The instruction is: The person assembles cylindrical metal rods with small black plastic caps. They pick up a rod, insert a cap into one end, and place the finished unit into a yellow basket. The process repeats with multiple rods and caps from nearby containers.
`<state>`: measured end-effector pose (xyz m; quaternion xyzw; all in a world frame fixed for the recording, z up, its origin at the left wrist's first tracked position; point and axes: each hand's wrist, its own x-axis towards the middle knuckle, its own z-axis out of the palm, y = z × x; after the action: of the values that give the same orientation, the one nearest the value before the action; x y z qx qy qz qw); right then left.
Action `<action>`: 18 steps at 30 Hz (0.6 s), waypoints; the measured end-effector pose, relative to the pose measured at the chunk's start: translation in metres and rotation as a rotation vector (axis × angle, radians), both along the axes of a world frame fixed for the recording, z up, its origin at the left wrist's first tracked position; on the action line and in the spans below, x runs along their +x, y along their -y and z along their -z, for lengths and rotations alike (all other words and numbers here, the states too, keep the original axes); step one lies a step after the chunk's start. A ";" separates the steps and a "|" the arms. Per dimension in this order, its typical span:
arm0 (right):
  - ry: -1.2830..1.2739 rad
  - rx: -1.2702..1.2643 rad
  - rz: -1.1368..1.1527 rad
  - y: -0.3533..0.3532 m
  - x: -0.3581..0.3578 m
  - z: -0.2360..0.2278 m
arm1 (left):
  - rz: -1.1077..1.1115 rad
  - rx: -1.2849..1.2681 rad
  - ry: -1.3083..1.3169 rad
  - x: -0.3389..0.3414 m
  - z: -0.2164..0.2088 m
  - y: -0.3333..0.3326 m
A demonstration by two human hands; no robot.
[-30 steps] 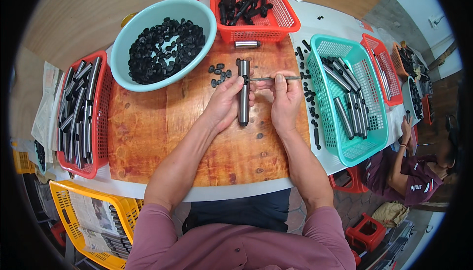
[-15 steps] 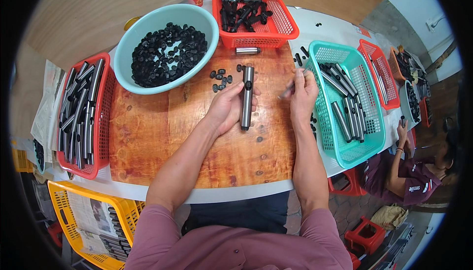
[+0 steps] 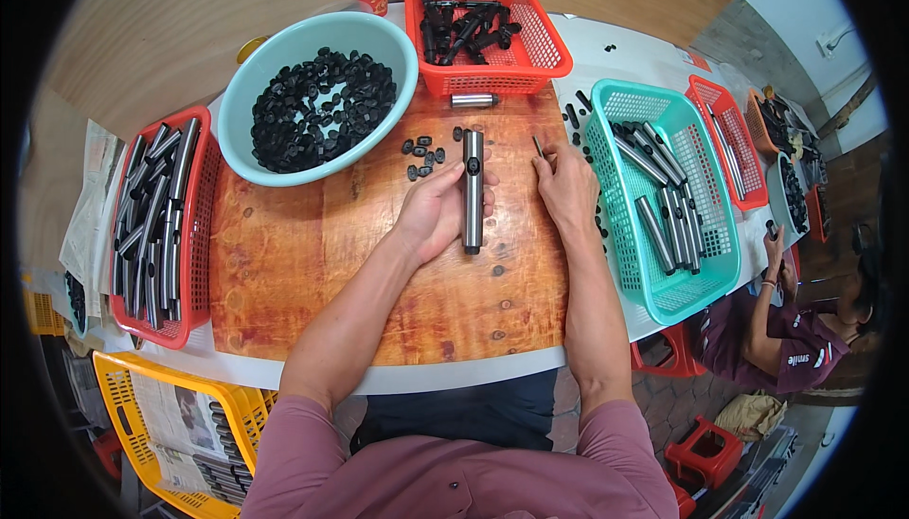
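Left hand (image 3: 437, 211) fingers clamp the metal tube (image 3: 472, 191); right hand (image 3: 568, 187) fingertips pinch a thin pin (image 3: 537, 146)—keep tube steady, align pin squarely.

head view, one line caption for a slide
Left hand holds a metal tube; right hand pinches a thin pin.

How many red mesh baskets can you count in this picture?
4: red basket of tubes at left, one top centre, two beyond the teal basket. More may be hidden.
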<state>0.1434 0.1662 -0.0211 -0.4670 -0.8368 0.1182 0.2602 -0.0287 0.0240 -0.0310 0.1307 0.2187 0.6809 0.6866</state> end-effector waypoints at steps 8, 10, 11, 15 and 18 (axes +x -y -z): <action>-0.059 0.069 -0.006 0.004 -0.004 0.000 | 0.089 0.061 -0.027 0.001 -0.005 0.004; -0.123 0.076 -0.054 0.009 -0.006 -0.008 | 0.234 0.077 -0.010 0.008 -0.011 0.011; -0.155 0.078 -0.080 0.012 -0.008 -0.011 | 0.374 0.129 -0.020 0.011 -0.011 0.015; -0.244 0.125 -0.334 0.035 -0.024 -0.009 | 0.736 0.151 -0.082 0.027 -0.016 0.025; -0.221 0.173 -0.484 0.050 -0.044 -0.005 | 0.764 0.203 -0.131 0.022 -0.017 0.025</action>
<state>0.0993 0.1159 -0.0164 -0.2138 -0.8977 0.1553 0.3527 -0.0066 -0.0012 -0.0135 0.3127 0.1293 0.3847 0.8587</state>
